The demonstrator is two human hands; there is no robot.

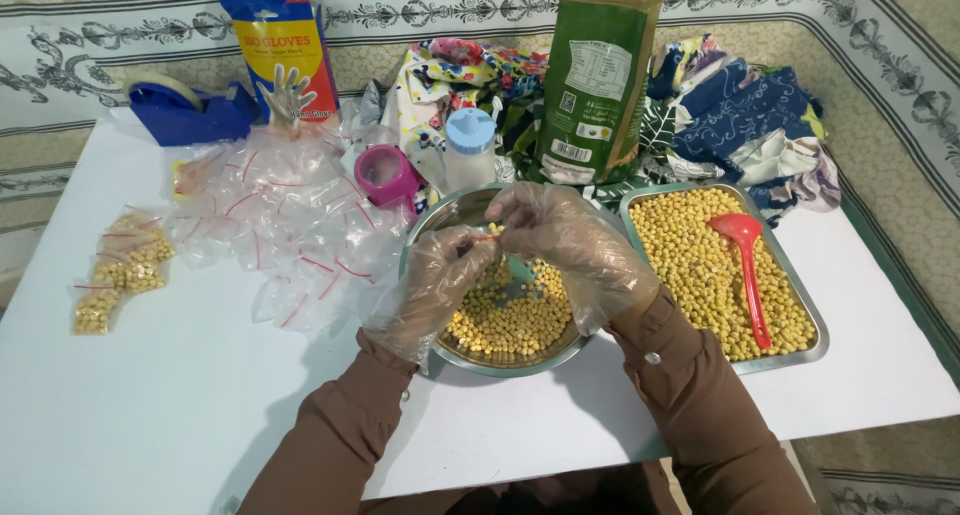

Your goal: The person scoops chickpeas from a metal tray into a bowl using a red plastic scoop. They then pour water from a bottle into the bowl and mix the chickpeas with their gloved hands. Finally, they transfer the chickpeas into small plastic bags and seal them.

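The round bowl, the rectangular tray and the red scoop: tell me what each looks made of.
Round bowl: seemingly stainless steel, going by its grey, shiny rim with reflections. Rectangular tray: likely the same kind of metal, with a bright, smooth, rolled edge. Red scoop: probably plastic, given its uniform glossy red colour and moulded one-piece shape.

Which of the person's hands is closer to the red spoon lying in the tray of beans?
The right hand. It is over the round bowl, just left of the tray where the red spoon lies. The left hand is farther left, across the bowl.
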